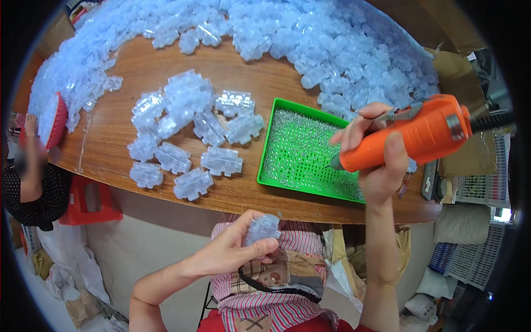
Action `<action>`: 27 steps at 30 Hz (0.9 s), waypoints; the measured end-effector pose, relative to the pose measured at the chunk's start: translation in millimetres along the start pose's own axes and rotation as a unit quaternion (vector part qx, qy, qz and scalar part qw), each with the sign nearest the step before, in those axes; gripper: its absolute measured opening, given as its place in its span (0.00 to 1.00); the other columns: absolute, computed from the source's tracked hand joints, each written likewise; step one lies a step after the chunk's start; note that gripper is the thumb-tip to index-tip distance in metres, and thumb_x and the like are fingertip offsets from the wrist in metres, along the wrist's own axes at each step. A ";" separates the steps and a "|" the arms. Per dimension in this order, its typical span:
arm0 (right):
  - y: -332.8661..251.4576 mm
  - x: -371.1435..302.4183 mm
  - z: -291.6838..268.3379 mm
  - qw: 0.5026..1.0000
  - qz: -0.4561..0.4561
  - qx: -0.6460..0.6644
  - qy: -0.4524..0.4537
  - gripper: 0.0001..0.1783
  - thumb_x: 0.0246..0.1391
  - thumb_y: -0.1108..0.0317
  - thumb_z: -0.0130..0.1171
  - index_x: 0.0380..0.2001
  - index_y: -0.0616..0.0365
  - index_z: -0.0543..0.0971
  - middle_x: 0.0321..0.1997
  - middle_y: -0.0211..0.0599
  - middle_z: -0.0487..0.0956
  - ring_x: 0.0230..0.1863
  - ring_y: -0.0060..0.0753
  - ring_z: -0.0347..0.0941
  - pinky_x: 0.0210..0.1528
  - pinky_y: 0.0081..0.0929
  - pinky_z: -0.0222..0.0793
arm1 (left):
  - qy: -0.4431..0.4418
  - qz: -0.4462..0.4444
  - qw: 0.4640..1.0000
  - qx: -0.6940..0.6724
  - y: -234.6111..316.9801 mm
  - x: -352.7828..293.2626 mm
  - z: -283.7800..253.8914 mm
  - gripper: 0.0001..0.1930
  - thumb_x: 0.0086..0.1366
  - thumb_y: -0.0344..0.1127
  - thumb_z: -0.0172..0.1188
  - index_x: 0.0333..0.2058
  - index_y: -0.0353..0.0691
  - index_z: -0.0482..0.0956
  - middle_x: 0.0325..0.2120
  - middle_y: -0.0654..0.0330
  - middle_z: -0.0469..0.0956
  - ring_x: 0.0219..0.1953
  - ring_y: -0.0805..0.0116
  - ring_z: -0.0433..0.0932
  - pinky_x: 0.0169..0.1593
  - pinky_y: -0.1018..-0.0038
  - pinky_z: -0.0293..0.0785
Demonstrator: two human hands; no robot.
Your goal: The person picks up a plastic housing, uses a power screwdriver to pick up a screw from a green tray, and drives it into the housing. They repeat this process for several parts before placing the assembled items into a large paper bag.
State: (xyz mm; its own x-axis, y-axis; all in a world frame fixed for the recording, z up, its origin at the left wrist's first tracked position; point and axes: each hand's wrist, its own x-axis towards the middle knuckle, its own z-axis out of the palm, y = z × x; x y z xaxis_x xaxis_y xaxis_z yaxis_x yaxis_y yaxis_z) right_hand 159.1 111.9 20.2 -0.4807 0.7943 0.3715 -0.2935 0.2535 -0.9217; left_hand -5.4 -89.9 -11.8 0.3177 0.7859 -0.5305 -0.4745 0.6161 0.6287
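Observation:
Over my lap, just off the table's front edge, my left hand (243, 243) grips a clear plastic part (262, 229) between thumb and fingers. My right hand (381, 155) is wrapped round an orange electric screwdriver (412, 135), whose dark tip points left and down over a green tray (265, 160). Many small silvery screws (298, 138) cover the tray's perforated bottom. Whether the tip touches a screw I cannot tell. Left of the tray lies a loose group of similar clear plastic parts (188, 99), several stacked on each other.
A large heap of clear plastic pieces (310, 33) curves along the wooden table's (105, 144) far side. At the left are a red basket (56, 122), another person's arm (32, 166) and a red stool (91, 202). Grey crates (481, 254) stand at the right. A black cable (492, 122) trails from the screwdriver.

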 end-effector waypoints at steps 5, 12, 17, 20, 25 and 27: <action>9.5 -26.9 31.3 0.997 0.058 0.018 0.043 0.39 0.50 0.33 0.50 0.42 0.64 0.68 0.18 0.32 0.66 0.19 0.24 0.62 0.19 0.24 0.65 | -0.013 -0.006 0.998 -0.060 -40.0 12.8 5.2 0.18 0.70 0.36 0.46 0.55 0.38 0.59 0.44 0.58 0.73 0.43 0.68 0.77 0.44 0.72 0.78; 27.5 -39.1 28.5 0.997 0.042 0.031 0.059 0.39 0.49 0.30 0.48 0.42 0.60 0.69 0.18 0.32 0.66 0.19 0.27 0.61 0.20 0.27 0.64 | 0.042 0.020 0.998 -0.040 -54.8 28.5 8.8 0.16 0.70 0.35 0.47 0.53 0.35 0.63 0.38 0.60 0.75 0.38 0.76 0.76 0.41 0.78 0.76; 31.5 -38.2 29.1 0.996 0.054 0.041 0.061 0.39 0.48 0.30 0.49 0.40 0.60 0.70 0.17 0.32 0.66 0.19 0.28 0.62 0.20 0.27 0.64 | 0.064 0.046 0.997 -0.020 -59.5 30.9 10.8 0.16 0.70 0.34 0.48 0.53 0.34 0.63 0.40 0.61 0.75 0.40 0.77 0.75 0.41 0.80 0.76; 33.0 -37.6 28.3 0.996 0.060 0.030 0.061 0.39 0.48 0.30 0.50 0.40 0.60 0.70 0.17 0.32 0.66 0.19 0.28 0.62 0.20 0.27 0.65 | 0.075 0.044 0.996 -0.036 -60.0 32.5 11.7 0.17 0.69 0.34 0.49 0.53 0.34 0.63 0.41 0.61 0.75 0.40 0.77 0.75 0.41 0.80 0.76; 33.6 -38.0 29.9 0.995 0.022 0.080 0.061 0.33 0.48 0.41 0.57 0.38 0.65 0.70 0.17 0.33 0.68 0.18 0.24 0.64 0.21 0.24 0.65 | 0.084 0.033 0.996 -0.008 -57.9 31.1 10.7 0.17 0.69 0.35 0.49 0.53 0.34 0.64 0.42 0.61 0.75 0.41 0.77 0.75 0.42 0.79 0.75; 34.0 -38.0 30.1 0.994 0.025 0.089 0.061 0.34 0.48 0.40 0.58 0.38 0.65 0.70 0.17 0.34 0.69 0.18 0.24 0.64 0.21 0.24 0.65 | 0.080 0.029 0.996 -0.008 -58.1 31.0 10.3 0.17 0.69 0.35 0.49 0.53 0.34 0.64 0.42 0.61 0.75 0.41 0.76 0.75 0.42 0.79 0.75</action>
State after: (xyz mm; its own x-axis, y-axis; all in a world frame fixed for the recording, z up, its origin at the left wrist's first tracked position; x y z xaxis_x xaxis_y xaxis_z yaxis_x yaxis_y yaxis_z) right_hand 142.5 73.7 -22.0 -0.3977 0.8676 0.2986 -0.4175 0.1187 -0.9009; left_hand 40.4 -100.8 -58.9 0.1556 0.8005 -0.5787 -0.5014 0.5688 0.6520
